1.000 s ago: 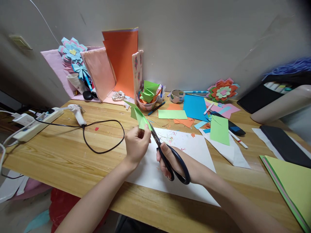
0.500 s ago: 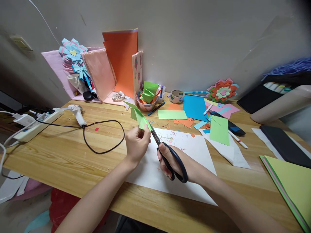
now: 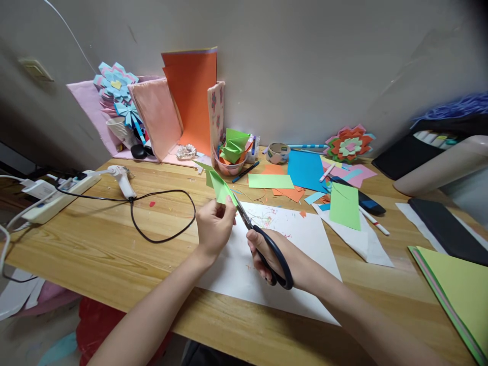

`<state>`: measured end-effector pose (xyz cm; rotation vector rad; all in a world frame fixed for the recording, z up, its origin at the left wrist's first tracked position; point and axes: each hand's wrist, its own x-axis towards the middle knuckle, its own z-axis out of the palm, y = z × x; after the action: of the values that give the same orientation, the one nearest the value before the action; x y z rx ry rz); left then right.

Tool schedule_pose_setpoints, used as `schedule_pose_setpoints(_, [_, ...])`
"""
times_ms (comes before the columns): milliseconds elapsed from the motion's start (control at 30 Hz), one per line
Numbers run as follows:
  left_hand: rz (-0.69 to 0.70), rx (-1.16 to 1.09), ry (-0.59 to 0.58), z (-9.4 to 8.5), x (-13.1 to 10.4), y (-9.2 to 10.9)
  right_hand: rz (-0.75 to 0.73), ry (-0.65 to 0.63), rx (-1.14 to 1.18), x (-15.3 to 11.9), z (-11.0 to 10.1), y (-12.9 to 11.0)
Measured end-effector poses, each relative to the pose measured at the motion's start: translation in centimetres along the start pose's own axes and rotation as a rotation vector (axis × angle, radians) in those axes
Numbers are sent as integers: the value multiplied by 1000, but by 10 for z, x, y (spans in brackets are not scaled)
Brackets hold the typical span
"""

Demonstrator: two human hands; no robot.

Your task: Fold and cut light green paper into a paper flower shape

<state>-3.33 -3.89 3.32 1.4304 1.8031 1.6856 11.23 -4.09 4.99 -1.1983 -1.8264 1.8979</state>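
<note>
A folded light green paper (image 3: 218,187) is pinched between the thumb and fingers of my left hand (image 3: 214,223), above the left edge of a white sheet (image 3: 297,254). My right hand (image 3: 272,256) grips black-handled scissors (image 3: 280,259), with fingers in the loops. The scissor blades point up and left and lie along the paper's right edge, close to my left thumb. The blades look nearly closed.
Green, blue and orange papers (image 3: 270,181) lie behind the sheet, near a tape roll (image 3: 278,152) and a bowl of folded paper (image 3: 231,165). A black cable (image 3: 163,191) loops at left; a dark phone-like slab (image 3: 450,229) lies at right.
The scissor handles have drawn closer together in my right hand. My left hand and the green paper have hardly moved.
</note>
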Motion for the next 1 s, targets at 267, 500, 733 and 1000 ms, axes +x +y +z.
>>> schedule_pose_setpoints(267, [3, 26, 0, -1, 0, 1, -28, -9, -16, -1, 1, 1])
schedule_pose_setpoints(500, [22, 54, -8, -1, 0, 0, -49, -12, 10, 2, 4, 5])
schedule_pose_setpoints(733, [4, 58, 1, -1, 0, -1, -21, -6, 30, 0, 3, 2])
schedule_pose_setpoints(1000, [6, 35, -5, -3, -1, -1, -23, 5, 40, -1, 3, 0])
